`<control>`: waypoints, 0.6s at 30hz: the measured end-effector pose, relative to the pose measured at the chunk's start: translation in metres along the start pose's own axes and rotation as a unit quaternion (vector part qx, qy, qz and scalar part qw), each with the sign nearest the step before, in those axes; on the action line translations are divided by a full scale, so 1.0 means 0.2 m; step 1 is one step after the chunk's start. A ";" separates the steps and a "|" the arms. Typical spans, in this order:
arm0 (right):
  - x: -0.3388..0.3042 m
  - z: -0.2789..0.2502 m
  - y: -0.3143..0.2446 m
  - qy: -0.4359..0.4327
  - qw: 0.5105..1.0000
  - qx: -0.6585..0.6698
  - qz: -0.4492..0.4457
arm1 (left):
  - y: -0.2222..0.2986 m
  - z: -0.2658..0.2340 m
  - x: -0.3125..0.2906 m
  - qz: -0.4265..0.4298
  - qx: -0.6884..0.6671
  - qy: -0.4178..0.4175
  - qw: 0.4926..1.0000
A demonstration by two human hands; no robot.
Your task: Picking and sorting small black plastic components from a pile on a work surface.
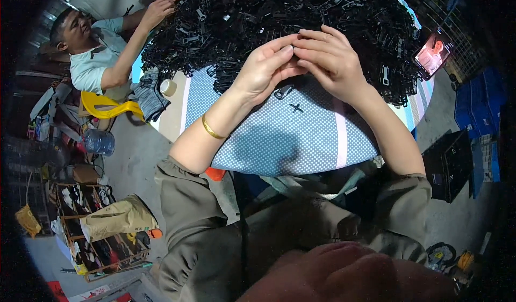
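Note:
My left hand (267,65) and my right hand (331,61) meet at the near edge of a big heap of small black plastic parts (258,20). The fingers of both hands are bent and pinched together at the tips. Whatever they hold is hidden behind the fingers, and I cannot make it out. Just below the hands, a dark clip-like part (283,92) lies on the patterned tablecloth (263,141). Nearer to me is a small black cross-shaped piece (296,108).
Across the table at the left, a person (99,55) reaches into the heap. A tape roll (167,87) and grey cloth (151,96) lie at the left edge, near a yellow chair (110,107). A lit phone (432,54) stands at the right; blue crates (478,100) are beyond.

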State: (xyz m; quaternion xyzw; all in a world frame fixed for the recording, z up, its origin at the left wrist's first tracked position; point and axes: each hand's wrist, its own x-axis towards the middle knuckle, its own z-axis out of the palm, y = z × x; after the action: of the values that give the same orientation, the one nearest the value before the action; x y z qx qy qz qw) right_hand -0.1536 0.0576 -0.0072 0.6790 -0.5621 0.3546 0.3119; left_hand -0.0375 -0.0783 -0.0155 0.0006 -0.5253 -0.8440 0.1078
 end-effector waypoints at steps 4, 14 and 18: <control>0.01 0.04 0.15 0.024 0.978 0.130 0.159 | -0.04 -0.01 0.01 -0.023 0.071 0.038 0.996; 0.32 0.08 0.53 -0.186 0.913 -0.328 0.158 | -0.07 0.02 0.01 -0.054 0.129 0.004 0.990; 0.25 0.07 0.55 -0.184 0.927 -0.289 0.152 | -0.06 0.00 0.01 -0.050 0.123 0.022 0.991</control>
State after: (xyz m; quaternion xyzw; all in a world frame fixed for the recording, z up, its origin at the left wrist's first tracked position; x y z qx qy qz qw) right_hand -0.2533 -0.0001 0.0304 0.5192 -0.7842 0.0886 0.3280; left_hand -0.0411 -0.0730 -0.0266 0.0591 -0.6221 -0.7770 0.0763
